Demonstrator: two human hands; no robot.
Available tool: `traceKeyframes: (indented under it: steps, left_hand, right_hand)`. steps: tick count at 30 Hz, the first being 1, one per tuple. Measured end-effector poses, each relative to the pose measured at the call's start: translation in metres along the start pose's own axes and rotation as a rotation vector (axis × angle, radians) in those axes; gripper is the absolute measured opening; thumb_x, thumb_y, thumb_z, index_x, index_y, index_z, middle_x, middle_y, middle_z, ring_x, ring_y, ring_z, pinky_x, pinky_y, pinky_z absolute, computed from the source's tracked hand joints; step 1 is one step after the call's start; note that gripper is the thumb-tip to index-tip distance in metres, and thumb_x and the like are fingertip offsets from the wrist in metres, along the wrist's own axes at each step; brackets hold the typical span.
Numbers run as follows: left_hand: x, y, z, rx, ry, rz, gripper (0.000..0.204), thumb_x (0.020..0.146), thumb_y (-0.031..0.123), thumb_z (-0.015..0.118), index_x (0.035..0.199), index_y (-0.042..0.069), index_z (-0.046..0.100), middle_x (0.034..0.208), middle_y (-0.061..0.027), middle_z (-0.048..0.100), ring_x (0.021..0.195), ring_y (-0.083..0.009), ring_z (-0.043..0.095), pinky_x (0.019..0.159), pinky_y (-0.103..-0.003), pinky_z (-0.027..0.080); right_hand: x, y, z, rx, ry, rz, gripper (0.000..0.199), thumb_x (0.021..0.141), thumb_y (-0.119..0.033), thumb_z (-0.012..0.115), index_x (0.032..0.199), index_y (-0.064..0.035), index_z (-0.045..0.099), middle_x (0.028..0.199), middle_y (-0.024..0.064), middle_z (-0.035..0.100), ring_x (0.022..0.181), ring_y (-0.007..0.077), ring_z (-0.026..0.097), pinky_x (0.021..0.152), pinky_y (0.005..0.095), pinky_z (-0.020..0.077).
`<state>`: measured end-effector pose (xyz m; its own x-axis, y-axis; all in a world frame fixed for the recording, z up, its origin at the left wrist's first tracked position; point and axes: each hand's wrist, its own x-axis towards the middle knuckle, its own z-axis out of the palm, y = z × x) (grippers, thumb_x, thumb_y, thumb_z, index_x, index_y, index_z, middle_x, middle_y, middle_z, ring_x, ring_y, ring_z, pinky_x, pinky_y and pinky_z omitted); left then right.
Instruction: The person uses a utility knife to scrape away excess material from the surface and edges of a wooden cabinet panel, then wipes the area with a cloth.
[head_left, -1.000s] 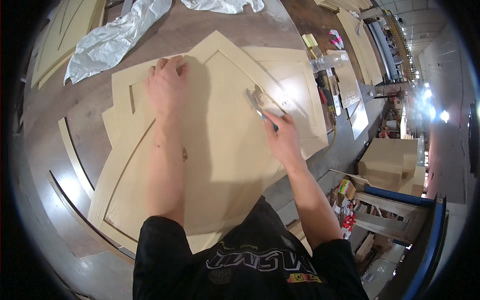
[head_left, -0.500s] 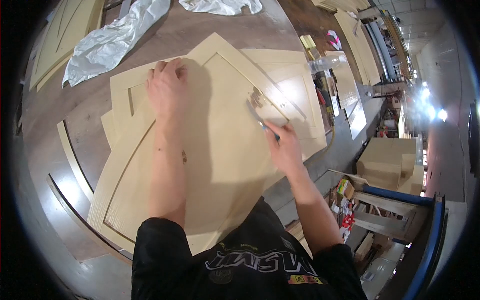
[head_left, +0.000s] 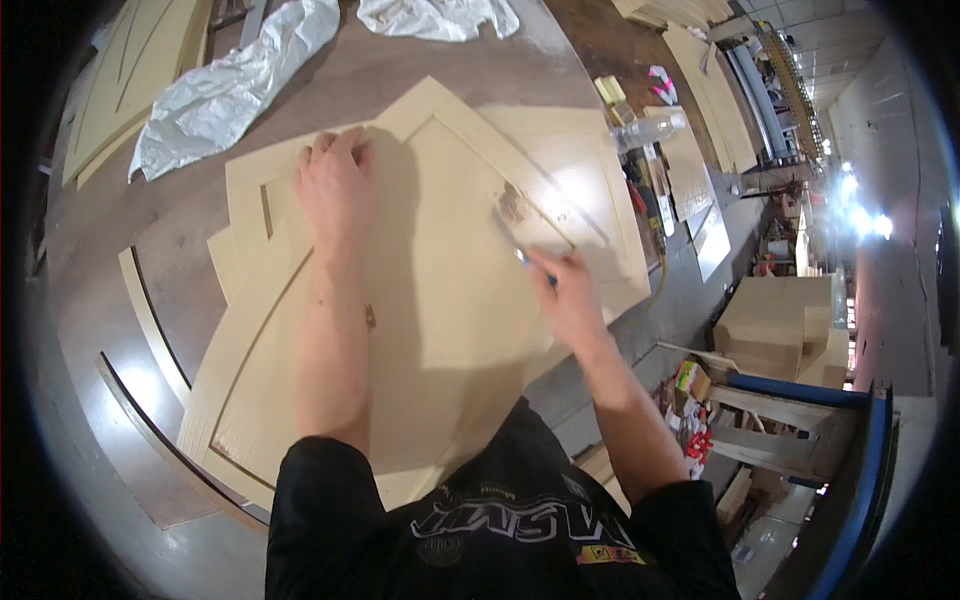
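Since a moment ago the right hand (head_left: 568,295) has drawn its putty knife (head_left: 512,222) slightly along the cream panel (head_left: 440,300), fingers closed round the handle, which they mostly hide. Left hand (head_left: 335,185) lies flat, open, on the panel's upper corner; crumpled plastic sheet (head_left: 215,95) lies beyond, on the workbench (head_left: 110,300)

Crumpled plastic sheeting (head_left: 225,95) on the workbench (head_left: 110,300) (cardboard boxes (head_left: 775,330) beyond)
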<state>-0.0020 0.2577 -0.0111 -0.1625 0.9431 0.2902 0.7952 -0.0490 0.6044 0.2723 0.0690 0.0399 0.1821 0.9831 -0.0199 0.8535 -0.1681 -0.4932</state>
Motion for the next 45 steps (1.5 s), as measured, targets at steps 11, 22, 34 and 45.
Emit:
traceKeyframes:
  steps: [11,22,34,45]
  left_hand:
    - [0.000,0.000,0.000,0.006,0.015,-0.017,0.025,0.093,0.020,0.070,0.116,0.015,0.078,0.110,-0.0050,0.072,0.104,-0.0303,0.064,0.095,-0.045,0.049]
    - [-0.004,0.005,0.002,-0.037,0.010,-0.017,0.023,0.094,0.020,0.070,0.115,0.016,0.078,0.110,-0.0049,0.072,0.104,-0.0302,0.064,0.095,-0.045,0.049]
    - [-0.002,0.006,0.000,-0.011,0.037,0.003,0.023,0.093,0.021,0.070,0.113,0.017,0.079,0.109,-0.0030,0.073,0.102,-0.0295,0.065,0.092,-0.044,0.050]
    - [0.001,0.005,-0.001,-0.014,0.040,-0.005,0.022,0.093,0.022,0.069,0.112,0.017,0.079,0.109,-0.0034,0.072,0.103,-0.0305,0.064,0.095,-0.046,0.050]
  right_hand:
    - [-0.004,0.013,0.009,-0.095,0.012,0.023,0.029,0.101,-0.022,0.068,0.127,-0.0098,0.075,0.103,0.0214,0.066,0.091,0.0377,0.065,0.084,0.0423,0.0536]
    - [0.012,-0.008,-0.004,-0.040,-0.043,0.063,0.030,0.103,-0.025,0.065,0.127,-0.0108,0.075,0.108,0.0219,0.068,0.100,0.0373,0.066,0.089,0.0439,0.0532]
    - [0.022,-0.006,-0.004,-0.095,0.093,-0.056,0.028,0.100,-0.022,0.070,0.125,-0.0107,0.076,0.101,0.0206,0.066,0.093,0.0379,0.066,0.085,0.0423,0.0537]
    - [0.047,-0.036,-0.013,-0.046,-0.040,0.143,0.031,0.102,-0.026,0.067,0.128,-0.0107,0.075,0.105,0.0236,0.065,0.096,0.0402,0.065,0.087,0.0449,0.0536]
